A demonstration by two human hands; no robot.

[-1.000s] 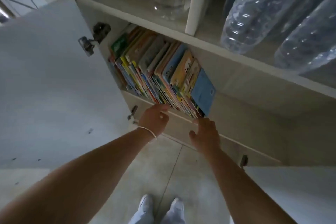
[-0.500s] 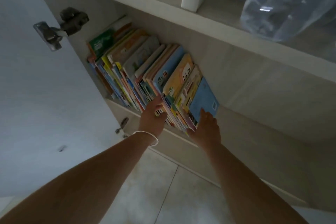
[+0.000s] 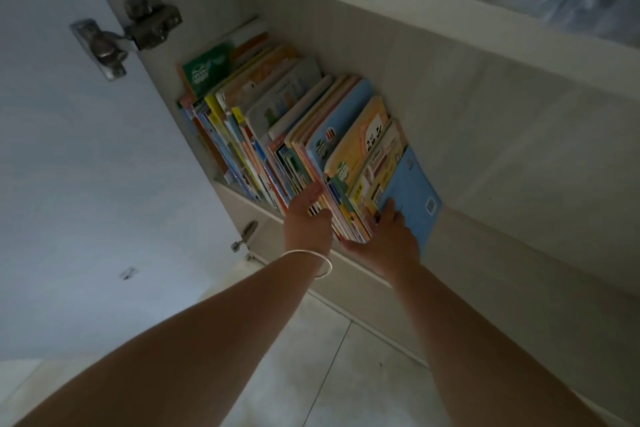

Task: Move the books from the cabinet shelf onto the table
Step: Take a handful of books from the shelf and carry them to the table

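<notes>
Books [image 3: 311, 135]: leaning on cabinet shelf [image 3: 485, 229]. Left hand [image 3: 306, 225], right hand [image 3: 389, 239]: newly arrived, spread, bracketing rightmost books. Lift-out pending.

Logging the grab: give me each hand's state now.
Left hand: open, fingers pushed in among the books, not closed yet.
Right hand: open, flat against the blue book at the row's end.

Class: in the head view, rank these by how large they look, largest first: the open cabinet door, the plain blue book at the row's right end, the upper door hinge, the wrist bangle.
1. Cabinet door
2. Blue book
3. Upper hinge
4. Bangle

The hinge sits farther away than the bangle, so only their apparent order is sure.
</notes>
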